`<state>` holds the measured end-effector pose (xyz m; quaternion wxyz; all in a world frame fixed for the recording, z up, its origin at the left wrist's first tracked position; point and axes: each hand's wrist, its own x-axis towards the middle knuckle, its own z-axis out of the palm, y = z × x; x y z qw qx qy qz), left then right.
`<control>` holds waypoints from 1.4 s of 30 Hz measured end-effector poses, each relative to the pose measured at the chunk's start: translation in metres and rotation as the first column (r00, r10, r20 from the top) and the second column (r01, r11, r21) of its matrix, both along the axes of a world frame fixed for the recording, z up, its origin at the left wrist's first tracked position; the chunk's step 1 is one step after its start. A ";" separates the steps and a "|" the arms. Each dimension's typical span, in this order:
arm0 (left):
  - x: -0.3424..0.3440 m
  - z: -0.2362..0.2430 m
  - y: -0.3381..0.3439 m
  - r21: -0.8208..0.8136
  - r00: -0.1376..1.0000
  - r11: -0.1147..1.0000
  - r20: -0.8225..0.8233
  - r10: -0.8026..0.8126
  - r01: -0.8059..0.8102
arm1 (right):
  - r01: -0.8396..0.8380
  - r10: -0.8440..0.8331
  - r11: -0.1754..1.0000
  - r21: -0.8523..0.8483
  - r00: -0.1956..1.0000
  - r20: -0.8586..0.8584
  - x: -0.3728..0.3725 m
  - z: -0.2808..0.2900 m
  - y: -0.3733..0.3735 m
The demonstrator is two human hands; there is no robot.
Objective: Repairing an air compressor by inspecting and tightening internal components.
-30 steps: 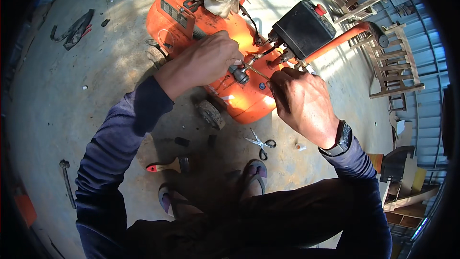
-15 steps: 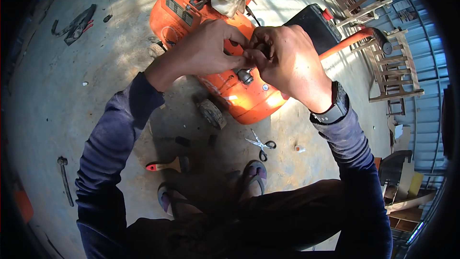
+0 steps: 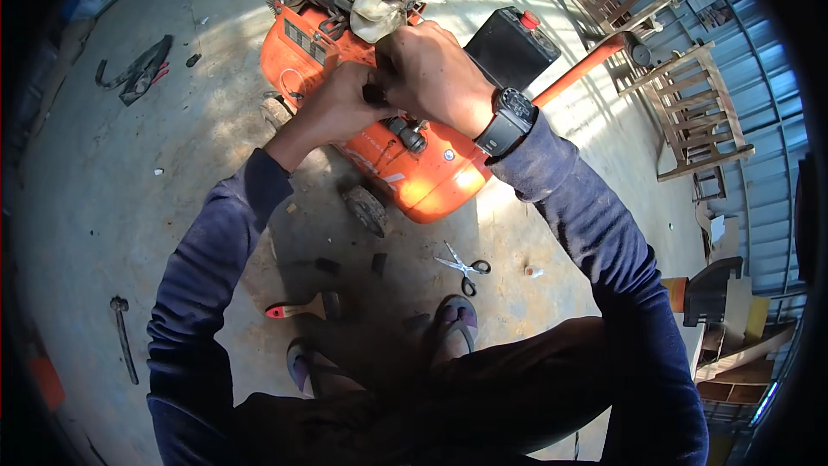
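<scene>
A person's two bare hands meet above a glossy orange metal tank (image 3: 440,194) lying on a stained concrete floor (image 3: 207,207) in a workshop. The left hand (image 3: 336,108), its wrist in a dark blue sleeve, reaches in from the left with fingers bent toward the right hand (image 3: 435,69), which arches over from the other side, its fingers curled downward. The fingertips are largely hidden where the hands come together, and whether they grip anything cannot be told. A black wristwatch (image 3: 507,123) circles the right wrist.

Just below the hands, a grey metal fitting (image 3: 412,135) sits on top of the tank. Beyond them, a white plastic fan (image 3: 392,0) faces out from a dark motor mounted at the tank's far end. To the right of the hands stands a black box with a red knob (image 3: 511,45), near an orange tubular handle (image 3: 580,67).

On the floor nearer the person's sandalled feet lie open scissors with black handles (image 3: 466,267) and a wide paintbrush with a red-tipped handle (image 3: 297,307).
</scene>
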<state>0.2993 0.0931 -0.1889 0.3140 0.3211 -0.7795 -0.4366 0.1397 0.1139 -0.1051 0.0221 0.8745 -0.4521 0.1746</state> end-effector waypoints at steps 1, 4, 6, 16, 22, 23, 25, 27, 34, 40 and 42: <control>-0.001 0.000 -0.001 -0.021 1.000 1.000 -0.005 0.002 -0.002 | 0.001 -0.001 1.000 -0.007 1.000 -0.017 -0.003 0.001 0.004; -0.001 -0.006 -0.002 0.057 0.991 0.996 -0.117 -0.057 0.064 | 0.011 -0.011 1.000 0.009 0.997 0.074 -0.014 0.003 0.020; -0.001 -0.010 -0.001 -0.079 0.997 0.996 -0.061 -0.050 0.045 | 0.045 -0.059 0.997 0.055 0.960 0.275 -0.020 0.001 0.031; -0.004 -0.011 -0.003 -0.318 0.995 0.947 0.101 -0.006 0.038 | -0.142 0.180 0.963 -0.231 0.971 0.155 -0.023 -0.011 0.024; -0.014 -0.014 -0.009 -0.328 0.974 0.945 0.214 0.067 0.007 | -0.109 0.167 0.965 -0.238 0.956 0.241 -0.019 -0.006 0.013; -0.016 -0.012 -0.011 -0.319 0.984 0.947 0.149 0.093 -0.041 | -0.106 0.166 0.965 -0.241 0.956 0.243 -0.018 -0.001 0.015; -0.015 -0.005 -0.013 -0.312 0.989 0.946 0.087 0.120 -0.088 | -0.016 0.058 0.987 -0.157 0.963 0.262 -0.023 0.013 0.026; -0.009 0.005 -0.013 -0.453 0.993 0.892 0.113 0.046 0.010 | 0.088 -0.080 0.996 -0.016 0.955 0.286 -0.032 0.023 0.048; -0.016 0.019 0.004 -0.666 0.977 0.718 0.191 -0.100 0.203 | 0.134 -0.130 0.986 0.100 0.990 -0.045 -0.076 -0.009 0.122; -0.021 0.010 0.001 -0.757 0.965 0.600 0.188 -0.181 0.260 | 0.251 -0.271 0.934 0.253 0.962 0.047 -0.088 -0.039 0.131; -0.019 0.006 -0.001 -0.741 0.966 0.620 0.188 -0.177 0.258 | 0.253 -0.273 0.936 0.244 0.961 0.049 -0.088 -0.046 0.131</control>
